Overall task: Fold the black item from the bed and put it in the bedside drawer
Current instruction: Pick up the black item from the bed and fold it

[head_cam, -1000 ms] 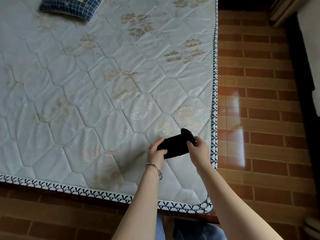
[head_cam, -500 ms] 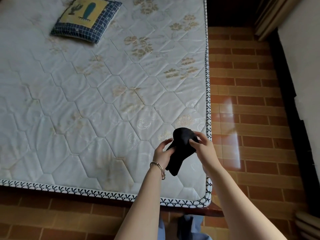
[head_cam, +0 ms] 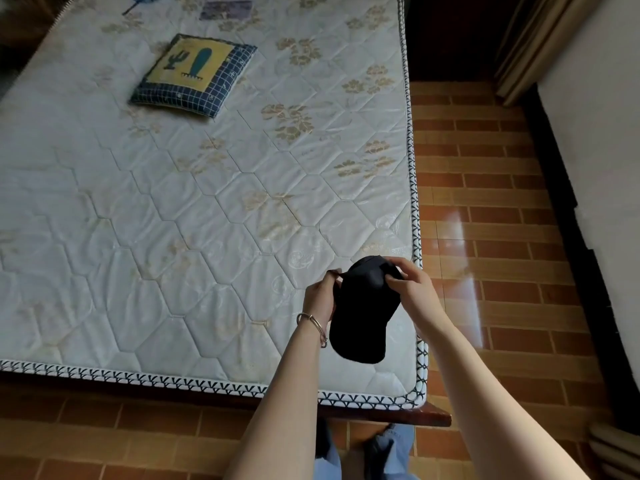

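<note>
Quilted white mattress [head_cam: 173,237] is filling most of my view, and on its far left part a blue checked cushion [head_cam: 194,75] with a yellow cactus panel is lying flat, well apart from the action. Coming right, I'm seeing the left hand [head_cam: 320,296], a thin bangle [head_cam: 312,323] sitting on its wrist, pinching the left edge of the black item [head_cam: 360,317] between thumb and fingers. That black item is hanging in the air above the near right corner of the mattress, its upper part bunched and rounded, its lower part drooping down. Next, the right hand [head_cam: 414,287] is closing its fingertips on the top right of the cloth, so both hands are gripping it. Further right, the brick-pattern floor [head_cam: 502,237] is shining with a pale glare beside the bed.
</note>
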